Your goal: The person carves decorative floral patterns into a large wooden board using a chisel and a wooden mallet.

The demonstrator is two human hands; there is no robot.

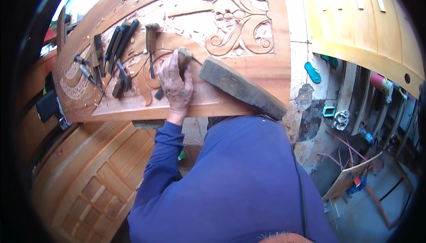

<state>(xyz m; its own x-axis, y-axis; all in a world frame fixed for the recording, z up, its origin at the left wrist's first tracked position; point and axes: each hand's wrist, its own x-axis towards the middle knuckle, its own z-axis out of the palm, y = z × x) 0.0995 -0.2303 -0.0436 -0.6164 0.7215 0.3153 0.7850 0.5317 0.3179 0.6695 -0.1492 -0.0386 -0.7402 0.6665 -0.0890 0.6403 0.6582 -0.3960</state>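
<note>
My left hand [176, 83] is closed around the worn wooden handle of a chisel [184, 54], whose frayed top sticks up past my fingers; its blade is hidden. Beneath is a large wooden panel [255, 72] carved with scrolls and leaves. Out of sight is my right hand. A thick, weathered wooden block [239, 85] lies slanted across the panel's near edge, right of my left hand. Another chisel with a battered wooden handle [151, 34] rests on the panel just beyond it. A short dark piece [159, 94] shows beside my wrist; its kind is unclear.
Several chisels with dark handles [120, 41] lie on the panel's left part, by a metal-shanked tool [88, 72]. Pale shavings [191, 10] litter the carving. A panelled door [97, 189] stands lower left. Turquoise slippers [313, 72] and a yellowish wooden panel [364, 25] are at right.
</note>
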